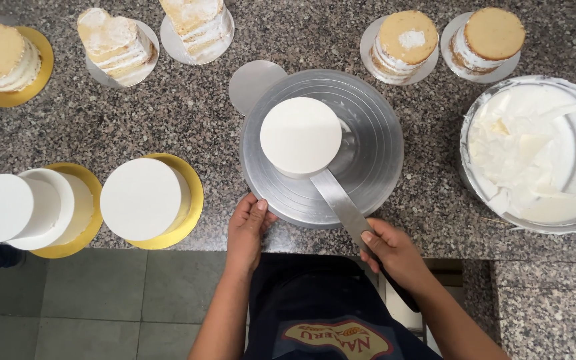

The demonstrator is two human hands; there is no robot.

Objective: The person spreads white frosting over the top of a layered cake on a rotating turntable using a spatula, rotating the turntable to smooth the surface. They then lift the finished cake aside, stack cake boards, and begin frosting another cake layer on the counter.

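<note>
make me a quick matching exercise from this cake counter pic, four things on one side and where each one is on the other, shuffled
Things:
1. white frosted cake
2. bowl of white cream
3. left hand
4. right hand

Places:
a. on the near rim of the metal turntable
b. at the counter's right end
c. centred on the turntable
d. around the spatula handle

Pairs: 1-c, 2-b, 3-a, 4-d
</note>
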